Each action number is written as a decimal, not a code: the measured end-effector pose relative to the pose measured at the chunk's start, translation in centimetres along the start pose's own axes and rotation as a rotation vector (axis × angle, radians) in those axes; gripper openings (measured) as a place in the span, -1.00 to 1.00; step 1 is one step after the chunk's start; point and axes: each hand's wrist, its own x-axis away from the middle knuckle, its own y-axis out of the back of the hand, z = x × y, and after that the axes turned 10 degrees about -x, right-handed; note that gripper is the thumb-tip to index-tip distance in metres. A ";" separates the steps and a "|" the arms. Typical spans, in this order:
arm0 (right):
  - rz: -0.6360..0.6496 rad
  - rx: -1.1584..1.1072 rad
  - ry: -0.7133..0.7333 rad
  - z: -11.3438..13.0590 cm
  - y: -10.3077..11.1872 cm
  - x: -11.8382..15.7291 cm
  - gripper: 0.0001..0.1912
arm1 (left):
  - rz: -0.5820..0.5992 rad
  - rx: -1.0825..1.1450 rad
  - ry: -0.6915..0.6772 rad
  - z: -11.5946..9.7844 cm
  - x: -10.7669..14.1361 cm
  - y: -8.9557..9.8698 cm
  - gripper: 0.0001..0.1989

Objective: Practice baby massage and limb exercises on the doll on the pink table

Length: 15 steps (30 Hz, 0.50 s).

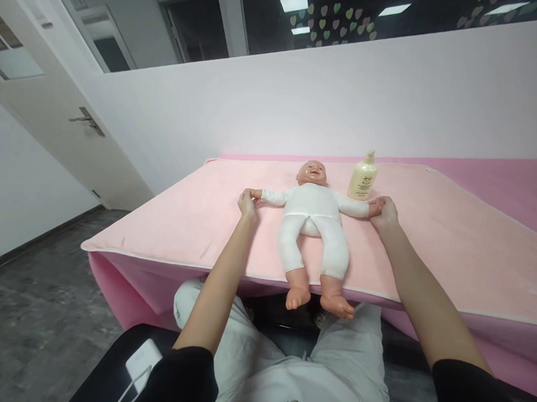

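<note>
Baby doll (pixel 313 200) is laid on its back on a soft peach blanket (pixel 194 221), with its head (pixel 312 174) pointed away and its arms spread out to the sides. One small doll hand (pixel 257 193) is held by the left hand (pixel 249 206), and the fingers are curled in around it. The other small doll hand (pixel 374 207) is held in the same way by the right hand (pixel 388 214). Both holding hands are kept narrow, well apart from each other, with the doll between them.

The doll's body and legs (pixel 336 247) are covered in white cloth. Its legs are opened a little, and its bare feet (pixel 298 294) are hung past the near edge of the blanket.

Just behind the doll's arm, near the right hand, a pale yellow bottle (pixel 362 181) with a pump top (pixel 370 156) is stood up. The small print on it cannot be read. Under the blanket, a darker pink cloth (pixel 519 189) is spread and draped down in front.

Below, pale trousers (pixel 359 346) and black sleeves (pixel 192 375) can be seen. At the left, a white box (pixel 143 360) with a cord is set on a black surface (pixel 105 379). Behind the blanket, a white wall (pixel 301 106) is topped by a dark window (pixel 424 33), where little hearts (pixel 336 24) are seen. Far left, a pale door (pixel 51 97) is fitted with a metal handle (pixel 89 121).
</note>
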 end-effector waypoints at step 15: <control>-0.133 0.084 0.049 -0.2 -0.1 0.6 -0.76 | -0.003 0.008 -0.016 0.8 -1.0 0.1 -0.89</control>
